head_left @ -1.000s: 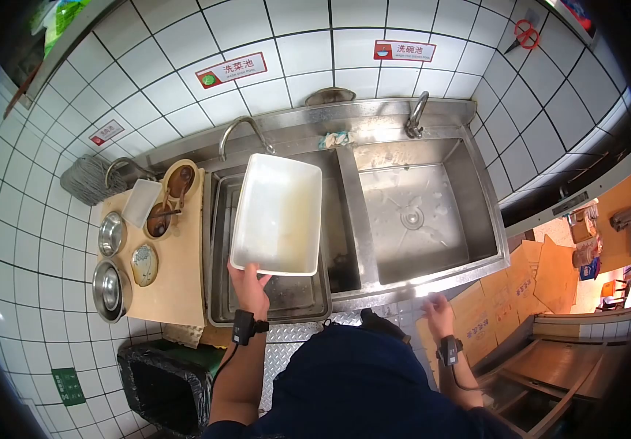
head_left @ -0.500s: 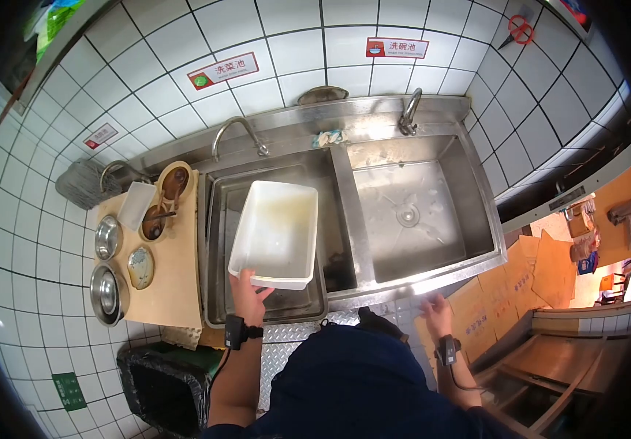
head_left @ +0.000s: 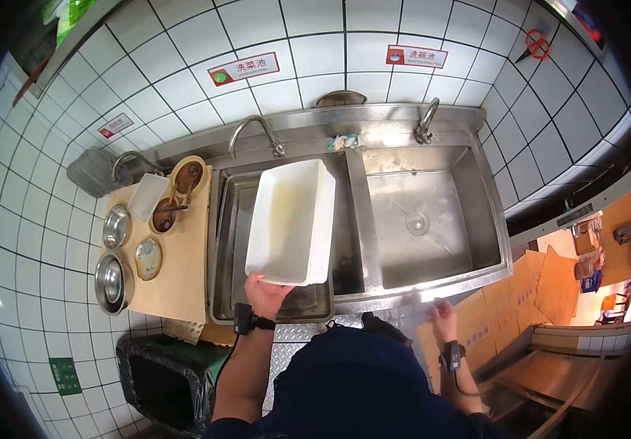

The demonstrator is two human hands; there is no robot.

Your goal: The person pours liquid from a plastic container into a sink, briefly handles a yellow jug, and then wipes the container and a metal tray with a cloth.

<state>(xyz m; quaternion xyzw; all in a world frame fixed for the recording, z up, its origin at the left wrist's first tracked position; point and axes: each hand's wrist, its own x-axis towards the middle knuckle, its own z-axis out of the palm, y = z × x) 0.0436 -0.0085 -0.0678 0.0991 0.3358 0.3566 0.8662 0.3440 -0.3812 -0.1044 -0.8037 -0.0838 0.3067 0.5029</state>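
Observation:
My left hand (head_left: pixel 267 295) grips the near edge of a white plastic tub (head_left: pixel 290 219). The tub is tilted, with its inside facing me and a yellowish stain or residue on its floor. It hangs over a large metal tray (head_left: pixel 236 296) that sits across the left sink basin. My right hand (head_left: pixel 443 319) hangs in front of the right basin (head_left: pixel 432 219), apart from the counter's edge. It holds nothing that I can see, and its fingers are loosely bent and apart.
A board (head_left: pixel 184 293) at left carries metal bowls (head_left: pixel 116 227), brown containers (head_left: pixel 186 178) and a patterned dish (head_left: pixel 148 259). Below it stands a lined bin (head_left: pixel 162 388). Taps (head_left: pixel 253 124) rise behind the basins; a cloth (head_left: pixel 343 142) lies on the ledge. Flattened cardboard (head_left: pixel 506 304) covers the floor at right.
The white tub has turned and tipped sideways in my left hand, so that its right side wall shows. My right hand stays near the same place. The view has shifted slightly.

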